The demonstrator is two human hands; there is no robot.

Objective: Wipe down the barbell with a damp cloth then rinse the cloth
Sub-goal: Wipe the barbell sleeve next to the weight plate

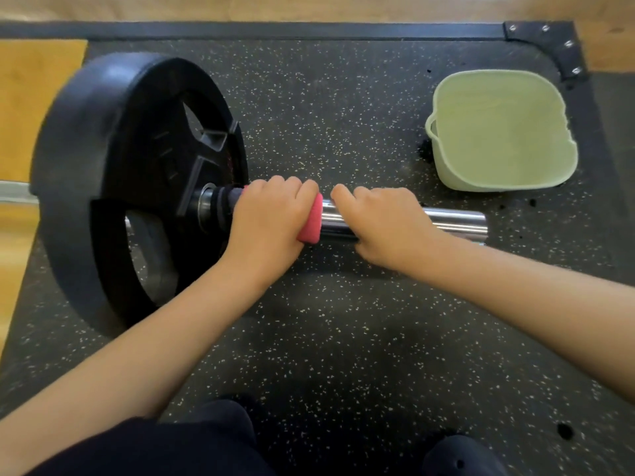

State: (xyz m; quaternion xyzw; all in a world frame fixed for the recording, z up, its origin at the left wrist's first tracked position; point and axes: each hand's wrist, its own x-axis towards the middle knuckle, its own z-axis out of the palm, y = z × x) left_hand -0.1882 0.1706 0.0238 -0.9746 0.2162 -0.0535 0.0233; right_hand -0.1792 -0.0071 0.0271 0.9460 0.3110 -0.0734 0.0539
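The barbell's chrome sleeve (457,219) lies across the speckled black mat, with a large black weight plate (113,173) and a dark collar (220,204) at its left. My left hand (271,218) grips a pink cloth (311,223) wrapped around the sleeve, just right of the collar. My right hand (385,225) curls over the bare sleeve right beside the cloth. The sleeve's end sticks out to the right of that hand.
A pale green tub (556,166) stands on the mat at the back right. The mat's black metal frame (549,39) borders a wooden floor (37,97). My knees and dark shoes (460,455) are at the bottom edge.
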